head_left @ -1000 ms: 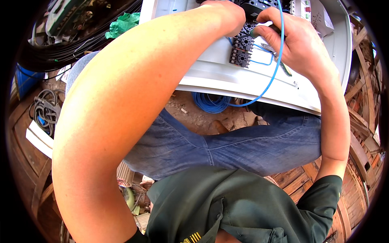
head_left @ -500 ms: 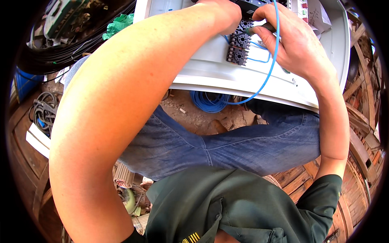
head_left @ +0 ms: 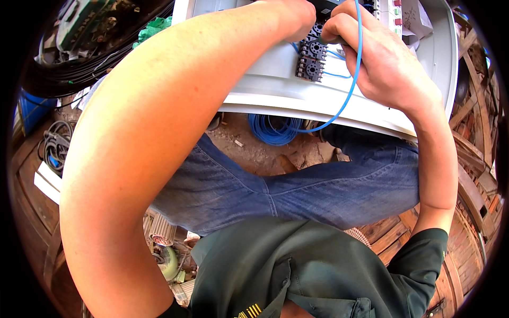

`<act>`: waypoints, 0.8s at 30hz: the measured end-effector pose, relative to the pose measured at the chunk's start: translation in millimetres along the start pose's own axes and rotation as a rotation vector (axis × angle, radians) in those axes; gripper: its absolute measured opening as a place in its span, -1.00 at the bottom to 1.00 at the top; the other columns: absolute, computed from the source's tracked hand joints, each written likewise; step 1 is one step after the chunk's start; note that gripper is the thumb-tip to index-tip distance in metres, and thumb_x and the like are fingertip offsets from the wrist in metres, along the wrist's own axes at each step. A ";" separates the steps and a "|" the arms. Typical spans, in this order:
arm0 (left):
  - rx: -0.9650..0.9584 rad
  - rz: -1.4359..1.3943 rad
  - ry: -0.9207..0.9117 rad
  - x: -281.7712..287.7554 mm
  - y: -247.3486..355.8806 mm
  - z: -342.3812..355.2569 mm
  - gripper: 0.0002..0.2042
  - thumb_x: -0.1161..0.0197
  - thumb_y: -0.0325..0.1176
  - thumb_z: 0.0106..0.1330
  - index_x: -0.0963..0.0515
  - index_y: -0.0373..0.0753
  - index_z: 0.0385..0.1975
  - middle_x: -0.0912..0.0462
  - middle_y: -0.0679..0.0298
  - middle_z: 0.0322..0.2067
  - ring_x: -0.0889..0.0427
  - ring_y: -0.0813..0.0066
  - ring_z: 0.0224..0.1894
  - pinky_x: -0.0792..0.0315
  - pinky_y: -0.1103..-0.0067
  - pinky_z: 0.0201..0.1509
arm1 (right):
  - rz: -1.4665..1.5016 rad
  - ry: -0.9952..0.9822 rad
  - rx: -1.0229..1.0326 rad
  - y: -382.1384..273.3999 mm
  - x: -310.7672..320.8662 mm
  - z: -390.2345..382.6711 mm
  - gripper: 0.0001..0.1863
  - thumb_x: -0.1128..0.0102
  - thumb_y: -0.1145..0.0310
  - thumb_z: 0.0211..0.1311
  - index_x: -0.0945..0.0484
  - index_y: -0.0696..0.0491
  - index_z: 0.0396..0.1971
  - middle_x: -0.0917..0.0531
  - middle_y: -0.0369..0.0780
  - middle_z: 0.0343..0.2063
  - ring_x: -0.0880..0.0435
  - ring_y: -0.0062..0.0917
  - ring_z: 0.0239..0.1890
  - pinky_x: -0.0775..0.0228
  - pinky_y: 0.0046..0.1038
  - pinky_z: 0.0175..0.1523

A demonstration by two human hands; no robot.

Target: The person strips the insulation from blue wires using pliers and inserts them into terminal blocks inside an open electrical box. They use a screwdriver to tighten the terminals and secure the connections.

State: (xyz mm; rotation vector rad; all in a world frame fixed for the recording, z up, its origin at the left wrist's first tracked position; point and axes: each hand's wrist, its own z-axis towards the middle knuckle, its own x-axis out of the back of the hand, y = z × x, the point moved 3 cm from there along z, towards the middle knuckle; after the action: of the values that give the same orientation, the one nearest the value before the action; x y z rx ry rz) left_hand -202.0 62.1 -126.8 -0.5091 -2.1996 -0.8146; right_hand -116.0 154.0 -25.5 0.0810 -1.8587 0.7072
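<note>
My left hand (head_left: 298, 20) reaches to the top edge beside a row of black round-pin relay sockets (head_left: 310, 68); its fingers are hidden. Just right of the sockets, my right hand (head_left: 379, 61) has its fingers curled shut around a dark green-handled tool, mostly covered by the hand. A blue wire (head_left: 356, 79) passes over the back of that hand and loops down past the panel's near edge. Short blue wires (head_left: 336, 74) run from the sockets' right side. The sockets sit on a pale grey metal enclosure (head_left: 265, 95) above my legs.
A coil of blue wire (head_left: 273, 132) lies on the ground below the enclosure. Red and green buttons (head_left: 397, 16) stand at its upper right, near a white paper-like piece (head_left: 416, 21). Black cable (head_left: 79, 77) and a green plastic bag (head_left: 152, 31) are at the upper left.
My right hand has shifted slightly left and turned, its fingers curling more and covering the tool. The enclosure and sockets sit slightly higher in view. My left hand stays nearly in place.
</note>
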 end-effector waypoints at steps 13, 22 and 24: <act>-0.033 0.026 -0.001 -3.9 -2.7 1.1 -0.70 -0.19 -0.21 0.29 -0.72 -0.18 -0.11 -0.71 0.06 -0.02 -0.67 0.17 0.09 -0.55 0.35 0.11 | -0.197 0.038 -0.073 -13.6 3.5 2.3 -0.88 -0.08 0.43 0.25 -0.47 0.12 -0.26 -0.55 -0.05 -0.39 -0.59 -0.11 -0.28 -0.44 -0.18 -0.18; -0.036 0.071 0.043 -11.0 -7.0 12.4 -0.74 -0.25 -0.29 0.22 -0.73 -0.18 -0.15 -0.72 0.06 -0.05 -0.69 0.12 0.05 -0.56 0.33 0.10 | -0.183 -0.230 -0.393 -28.0 18.4 16.7 -0.81 -0.10 0.34 0.32 -0.44 0.18 -0.27 -0.54 0.02 -0.35 -0.58 -0.02 -0.24 -0.47 -0.18 -0.10; 0.013 0.074 0.008 -10.4 -5.4 14.0 -0.75 -0.31 -0.31 0.18 -0.74 -0.16 -0.16 -0.72 0.07 -0.05 -0.69 0.12 0.05 -0.56 0.33 0.09 | -0.205 -0.081 -0.311 -25.8 9.7 6.3 -0.84 -0.05 0.38 0.33 -0.45 0.19 -0.27 -0.53 0.03 -0.32 -0.56 -0.03 -0.23 -0.44 -0.17 -0.10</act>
State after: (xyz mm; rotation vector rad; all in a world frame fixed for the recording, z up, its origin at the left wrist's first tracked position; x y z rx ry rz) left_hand -205.2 66.6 -144.1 -0.5764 -2.1643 -0.7619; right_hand -115.4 132.2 -7.4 0.0975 -1.9826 0.2732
